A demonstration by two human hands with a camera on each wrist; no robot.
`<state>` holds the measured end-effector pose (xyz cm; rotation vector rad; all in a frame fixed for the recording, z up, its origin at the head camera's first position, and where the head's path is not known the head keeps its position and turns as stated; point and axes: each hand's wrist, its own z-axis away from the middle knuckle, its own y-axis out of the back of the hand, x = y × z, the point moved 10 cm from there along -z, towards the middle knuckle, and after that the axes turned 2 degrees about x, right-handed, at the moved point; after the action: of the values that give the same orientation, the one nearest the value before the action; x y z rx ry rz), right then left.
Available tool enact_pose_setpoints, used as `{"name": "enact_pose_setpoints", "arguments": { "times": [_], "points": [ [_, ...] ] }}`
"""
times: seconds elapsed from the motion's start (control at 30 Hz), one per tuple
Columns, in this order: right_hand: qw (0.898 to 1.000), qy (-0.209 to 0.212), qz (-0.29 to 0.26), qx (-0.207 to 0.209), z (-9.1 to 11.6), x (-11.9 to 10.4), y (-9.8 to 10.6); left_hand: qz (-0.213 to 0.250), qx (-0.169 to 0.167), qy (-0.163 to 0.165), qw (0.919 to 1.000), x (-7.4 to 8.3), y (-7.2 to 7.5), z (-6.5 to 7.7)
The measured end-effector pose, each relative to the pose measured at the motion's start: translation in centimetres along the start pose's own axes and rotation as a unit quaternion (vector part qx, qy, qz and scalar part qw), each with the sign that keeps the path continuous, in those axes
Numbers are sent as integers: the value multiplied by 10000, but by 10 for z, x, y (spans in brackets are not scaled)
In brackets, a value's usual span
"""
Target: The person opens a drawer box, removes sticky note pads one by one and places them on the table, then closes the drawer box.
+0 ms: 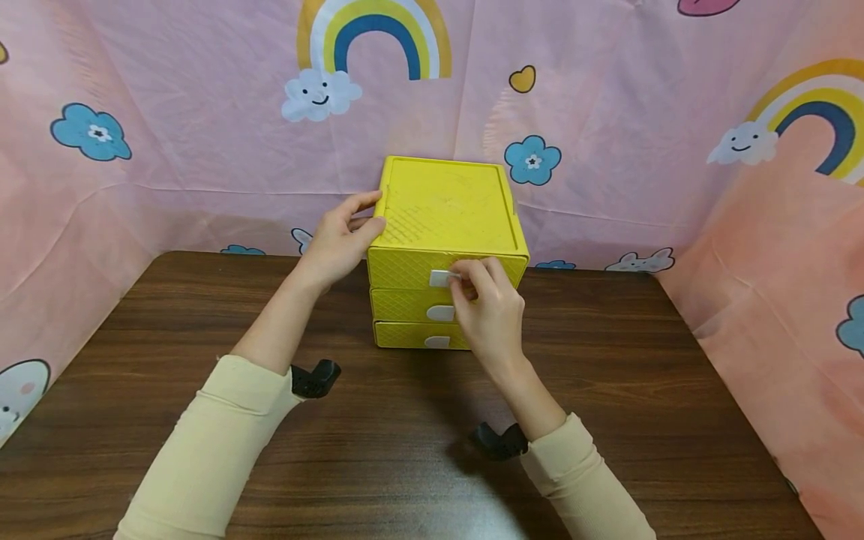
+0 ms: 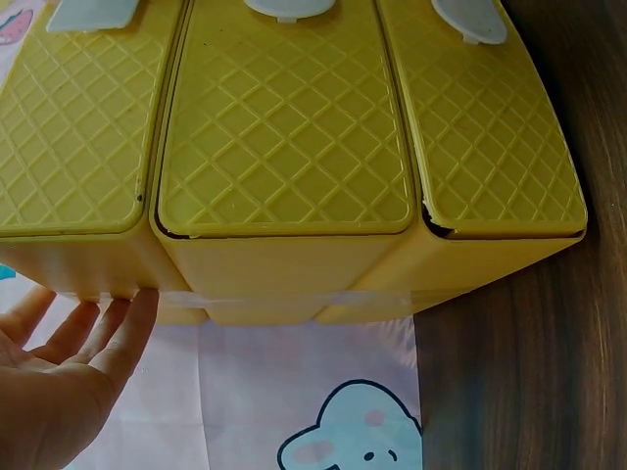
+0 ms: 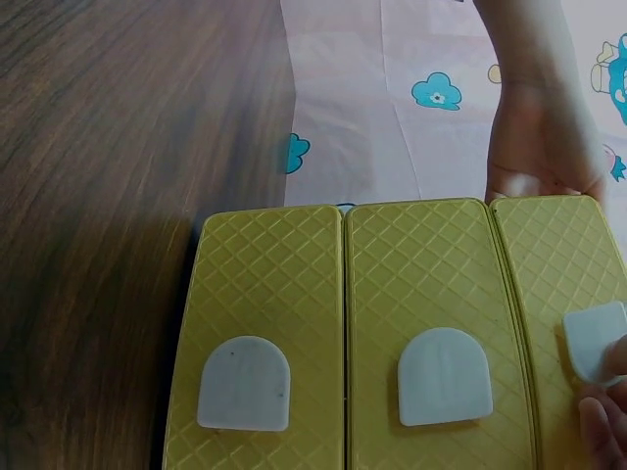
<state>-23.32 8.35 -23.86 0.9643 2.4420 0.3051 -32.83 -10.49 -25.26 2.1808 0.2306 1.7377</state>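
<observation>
A yellow three-drawer box (image 1: 448, 206) with a lattice-patterned front stands on the table. My left hand (image 1: 340, 240) steadies its upper left side: the thumb lies at the top edge, and in the left wrist view straight fingers (image 2: 127, 338) press against the side wall. At the top drawer, my right hand (image 1: 493, 307) pinches the white handle (image 1: 440, 278) between thumb and fingertips. The right wrist view has that thumb and finger at its right edge, on the handle (image 3: 593, 341). Below are the white handles of the middle drawer (image 3: 446, 377) and bottom drawer (image 3: 245, 384). All three drawers look closed.
The dark wooden table (image 1: 378, 450) extends in front of the box and to both sides. A pink cloth (image 1: 223, 142) printed with rainbows, clouds and flowers hangs close behind the box and along the sides. A black device (image 1: 499, 441) sits at each wrist.
</observation>
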Motion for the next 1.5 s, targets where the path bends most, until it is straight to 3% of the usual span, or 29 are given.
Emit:
{"name": "enact_pose_setpoints", "arguments": {
  "times": [1.5],
  "points": [
    [9977,654,89,-166,15,-24,18,33,-9,33,10000,-1,0,0]
  ]
}}
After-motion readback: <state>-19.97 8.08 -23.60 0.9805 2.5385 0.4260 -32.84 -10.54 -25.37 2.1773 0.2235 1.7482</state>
